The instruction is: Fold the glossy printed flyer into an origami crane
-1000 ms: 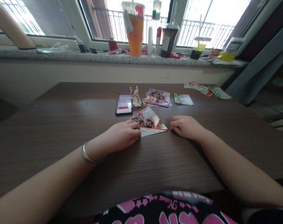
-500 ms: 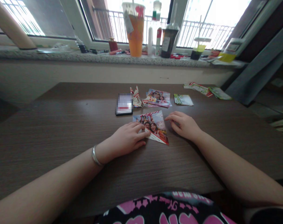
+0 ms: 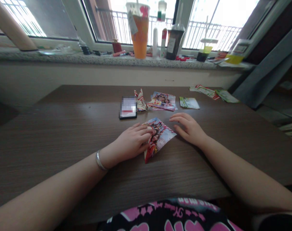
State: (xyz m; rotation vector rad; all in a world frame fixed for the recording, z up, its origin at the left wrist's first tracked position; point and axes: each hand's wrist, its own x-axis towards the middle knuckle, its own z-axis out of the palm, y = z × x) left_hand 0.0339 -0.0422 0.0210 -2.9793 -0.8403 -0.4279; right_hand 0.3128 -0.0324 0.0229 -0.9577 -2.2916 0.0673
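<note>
At the middle of a wood-grain table [image 3: 160, 183], a colour-printed paper leaflet [image 3: 161, 136] lies at a slant, one corner directed toward the wearer and another toward the right. Left hand [image 3: 133, 141]: palm downward, fingers extended over the left portion of the leaflet, which they partly cover; whether its grip pinches the paper cannot be told, the thumb side being obscured. A silver bangle [image 3: 100, 161] encircles the wrist. Right hand [image 3: 190, 128]: grip released and holding nothing, fingers loosely parted, just beside the leaflet's right corner.

Beyond the leaflet, from left to right: a smartphone [image 3: 128, 107] with its screen pixelated; a folded paper piece [image 3: 142, 102] with upright points, just beside the phone; a pile of similar printed leaflets [image 3: 163, 101]; a small stack of green-and-white papers [image 3: 189, 103]; and, farther right, green-and-red leaflets [image 3: 208, 91] near the table's far edge. Behind, a speckled stone windowsill [image 3: 100, 59] bears a tall cup of orange drink [image 3: 139, 40] and a dark-filled cup [image 3: 174, 43].
</note>
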